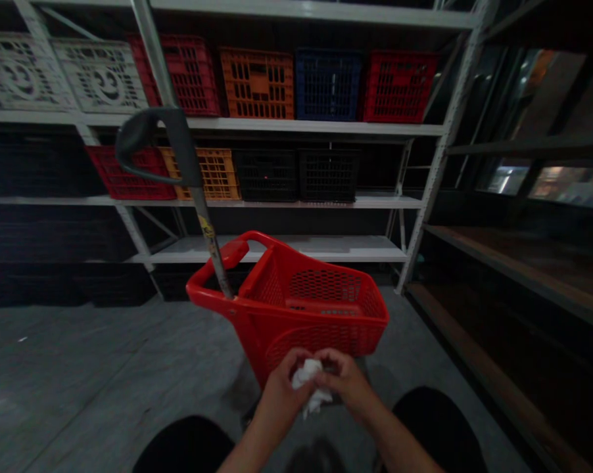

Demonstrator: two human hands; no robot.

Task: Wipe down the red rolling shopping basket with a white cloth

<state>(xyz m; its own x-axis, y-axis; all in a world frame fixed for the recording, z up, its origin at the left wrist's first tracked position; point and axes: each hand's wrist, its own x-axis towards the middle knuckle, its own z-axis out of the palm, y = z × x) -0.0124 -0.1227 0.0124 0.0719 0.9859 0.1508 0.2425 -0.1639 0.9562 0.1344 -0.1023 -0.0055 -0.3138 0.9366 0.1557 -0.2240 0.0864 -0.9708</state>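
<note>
White wad (304, 373) — partly hidden by left hand (285, 386) and right hand (348, 380); metal pole (155, 58) cut off (above).

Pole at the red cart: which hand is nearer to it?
Left. The left hand is lower than the pole and to its right; the right hand is farther right.

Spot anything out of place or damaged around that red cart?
One minor thing: a small white speck on the floor, left of the red cart, perhaps litter, bright against the grey. No spill or damage stands out.
</note>
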